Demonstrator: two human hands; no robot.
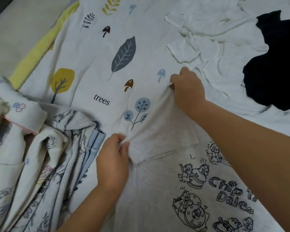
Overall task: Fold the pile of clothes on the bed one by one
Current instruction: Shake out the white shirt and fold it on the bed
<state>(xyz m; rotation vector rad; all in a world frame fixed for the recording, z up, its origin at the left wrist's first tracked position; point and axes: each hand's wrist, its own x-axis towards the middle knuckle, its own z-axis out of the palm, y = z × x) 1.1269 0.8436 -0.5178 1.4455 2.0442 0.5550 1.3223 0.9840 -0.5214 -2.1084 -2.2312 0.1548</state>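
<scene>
Grey T-shirt point(157, 190) spread flat on the bed, front up, black cartoon chipmunk line drawings and lettering across its chest. Its sleeve point(159, 131) is stretched out toward the upper left, pulled taut between two hands. Left hand point(113, 158) has its fingers curled tight, pinching the sleeve's lower corner. Right hand point(187, 88) reaches farther up the bed, fingers bunched round the sleeve's far corner, cloth gathered in the grip. Under it all, the bedsheet point(97, 64), pale, printed with leaves, mushrooms, a yellow tree and the word "trees". Off to the left, touching nothing in the hands, a rumpled heap of printed fabric point(40, 156) with pale blue denim-like folds in it. Up at the top right, a crumpled white dotted garment point(208, 39), and just beside it, overlapping its edge, a dark navy garment point(271, 64).
</scene>
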